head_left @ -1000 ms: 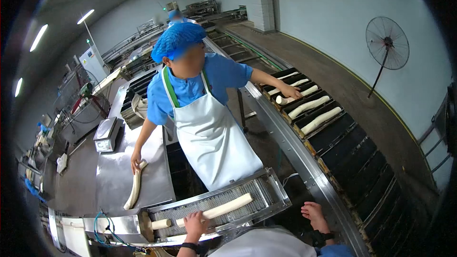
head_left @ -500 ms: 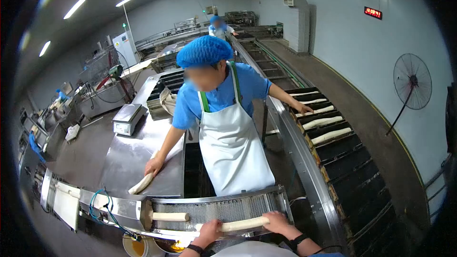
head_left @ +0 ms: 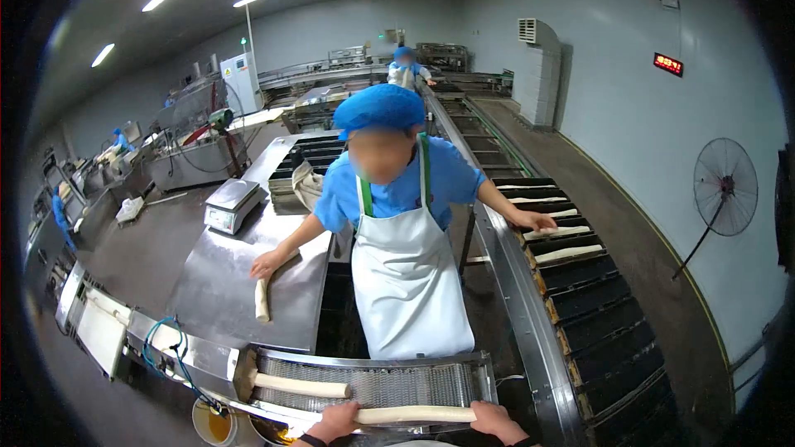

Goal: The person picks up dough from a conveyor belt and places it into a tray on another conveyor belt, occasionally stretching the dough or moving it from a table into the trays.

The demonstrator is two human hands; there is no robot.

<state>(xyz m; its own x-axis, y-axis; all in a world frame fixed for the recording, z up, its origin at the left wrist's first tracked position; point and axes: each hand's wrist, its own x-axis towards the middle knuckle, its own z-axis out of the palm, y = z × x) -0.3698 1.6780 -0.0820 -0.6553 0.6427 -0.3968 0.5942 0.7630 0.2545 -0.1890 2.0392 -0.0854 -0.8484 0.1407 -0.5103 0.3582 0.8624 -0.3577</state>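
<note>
A long pale dough roll (head_left: 416, 415) lies across the near edge of the mesh conveyor (head_left: 397, 374). My left hand (head_left: 335, 419) has its fingers closed at the roll's left end, and my right hand (head_left: 490, 418) closes on its right end. Behind it, a second dough roll (head_left: 302, 386) extends from the conveyor's metal outlet (head_left: 247, 371). Across the conveyor stands a co-worker in a white apron (head_left: 406, 281), one hand on a bent dough strip (head_left: 262, 298) on the steel table, the other over a filled tray slot.
Black slotted trays (head_left: 592, 302) run along the right, several slots holding dough. A scale (head_left: 235, 204) stands on the steel table (head_left: 199, 281). Below the conveyor's left part is a bucket (head_left: 213, 424). A floor fan (head_left: 725, 185) is by the right wall.
The view has tilted up. The roll by the outlet reaches farther right. The co-worker's hand on the table and the dough strip there have shifted, and the other hand is over a nearer slot.
</note>
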